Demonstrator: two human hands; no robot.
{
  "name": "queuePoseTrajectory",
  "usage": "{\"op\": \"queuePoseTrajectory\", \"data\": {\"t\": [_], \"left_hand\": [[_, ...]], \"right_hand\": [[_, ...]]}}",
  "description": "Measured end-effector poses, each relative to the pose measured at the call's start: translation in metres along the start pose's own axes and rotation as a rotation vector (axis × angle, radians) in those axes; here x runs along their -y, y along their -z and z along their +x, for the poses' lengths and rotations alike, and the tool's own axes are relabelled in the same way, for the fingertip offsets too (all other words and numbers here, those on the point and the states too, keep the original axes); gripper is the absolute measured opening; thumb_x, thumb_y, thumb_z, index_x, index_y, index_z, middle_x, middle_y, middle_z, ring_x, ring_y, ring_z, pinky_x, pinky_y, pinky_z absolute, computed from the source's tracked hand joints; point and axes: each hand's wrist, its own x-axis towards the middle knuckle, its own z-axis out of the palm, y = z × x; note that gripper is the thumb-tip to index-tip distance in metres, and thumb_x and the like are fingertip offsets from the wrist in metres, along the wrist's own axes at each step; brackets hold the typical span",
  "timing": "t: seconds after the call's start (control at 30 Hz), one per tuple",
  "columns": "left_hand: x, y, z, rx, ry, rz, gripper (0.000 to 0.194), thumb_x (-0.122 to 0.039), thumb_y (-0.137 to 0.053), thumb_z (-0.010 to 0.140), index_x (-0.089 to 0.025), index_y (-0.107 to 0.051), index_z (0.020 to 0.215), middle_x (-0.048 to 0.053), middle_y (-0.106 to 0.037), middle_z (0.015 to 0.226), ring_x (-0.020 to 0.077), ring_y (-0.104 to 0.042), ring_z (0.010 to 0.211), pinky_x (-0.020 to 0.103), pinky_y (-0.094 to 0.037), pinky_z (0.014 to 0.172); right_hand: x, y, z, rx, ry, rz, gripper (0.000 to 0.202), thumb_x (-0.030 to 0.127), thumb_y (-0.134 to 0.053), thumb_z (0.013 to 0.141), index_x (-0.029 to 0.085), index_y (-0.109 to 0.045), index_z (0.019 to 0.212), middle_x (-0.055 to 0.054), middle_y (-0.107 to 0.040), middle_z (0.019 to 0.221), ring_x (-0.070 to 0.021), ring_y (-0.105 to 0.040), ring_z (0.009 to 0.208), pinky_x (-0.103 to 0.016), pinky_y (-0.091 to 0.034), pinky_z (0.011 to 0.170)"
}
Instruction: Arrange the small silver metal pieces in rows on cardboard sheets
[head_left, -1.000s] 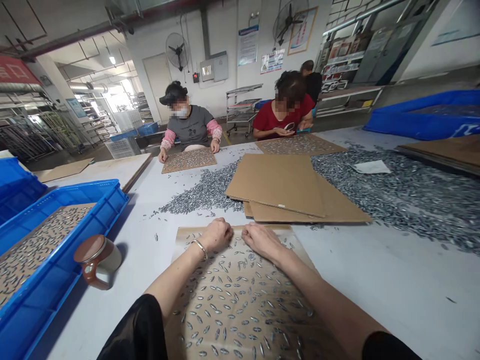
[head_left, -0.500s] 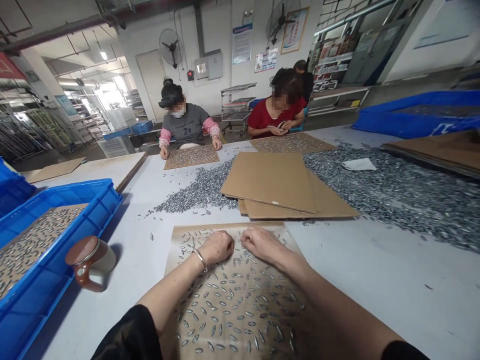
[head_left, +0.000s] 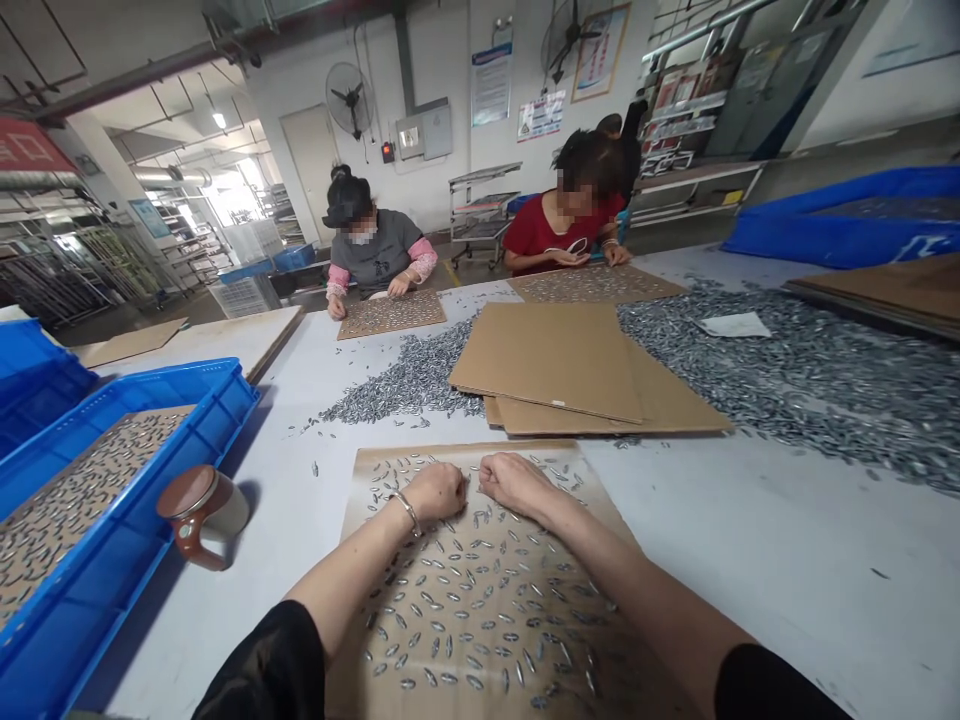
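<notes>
A brown cardboard sheet (head_left: 420,690) lies in front of me, covered with many small silver spindle-shaped metal pieces (head_left: 474,661), spaced apart. Over its far part, my left hand (head_left: 439,490), with a bracelet at the wrist, is closed, its fingertips pinched and pointing down among the pieces. Just to its right, my right hand (head_left: 514,482) is curled the same way, a small gap between the two. What either hand pinches is too small or hidden to make out.
Beyond the sheet lie stacked cardboard sheets (head_left: 547,360) and a large heap of metal pieces (head_left: 825,380). At left stand a lidded mug (head_left: 202,515) and a blue crate (head_left: 142,560) holding another filled sheet. Two co-workers (head_left: 379,250) sit across the table over similar sheets.
My hands stay close together over the sheet's far part with slight finger movement. The view has shifted slightly. Across the table, the red-shirted co-worker's hands have moved apart.
</notes>
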Motion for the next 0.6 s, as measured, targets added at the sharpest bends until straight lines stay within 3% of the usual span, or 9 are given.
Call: {"op": "queuePoseTrajectory", "data": {"t": [0.17,0.33,0.43,0.6], "left_hand": [[0.003,0.000,0.004,-0.013,0.045,-0.012,0.023,-0.014,-0.058,0.087,-0.012,-0.080,0.090,0.017,-0.080,0.093,0.0241,-0.074,0.084,0.028,-0.056,0.076],[0.008,-0.004,0.002,-0.068,0.031,-0.020,0.025,-0.012,-0.055,0.088,-0.012,-0.079,0.093,0.019,-0.079,0.098,0.0264,-0.074,0.092,0.031,-0.057,0.083],[0.007,-0.007,-0.003,-0.122,-0.021,-0.022,0.029,-0.016,-0.050,0.094,-0.009,-0.078,0.097,0.021,-0.077,0.107,0.0278,-0.073,0.098,0.034,-0.056,0.088],[-0.002,-0.015,-0.010,-0.125,-0.150,-0.030,0.029,-0.022,-0.051,0.097,-0.013,-0.078,0.096,0.014,-0.077,0.105,0.0227,-0.072,0.095,0.028,-0.055,0.090]], "right_hand": [[-0.002,0.001,-0.011,-0.054,0.060,0.043,0.015,0.013,-0.058,0.088,0.019,-0.071,0.083,-0.004,-0.072,0.085,-0.0156,-0.059,0.077,-0.025,-0.031,0.064],[0.001,-0.001,-0.029,0.023,0.014,-0.083,0.019,0.018,-0.056,0.089,0.019,-0.070,0.076,-0.008,-0.072,0.080,-0.0184,-0.060,0.072,-0.028,-0.031,0.063],[0.005,-0.006,-0.028,0.030,-0.012,-0.134,0.021,0.019,-0.054,0.089,0.018,-0.072,0.079,-0.010,-0.073,0.081,-0.0205,-0.063,0.073,-0.029,-0.031,0.062],[0.007,-0.008,-0.019,0.027,-0.052,-0.130,0.017,0.019,-0.056,0.087,0.017,-0.073,0.081,-0.013,-0.076,0.086,-0.0225,-0.067,0.077,-0.029,-0.030,0.061]]}}
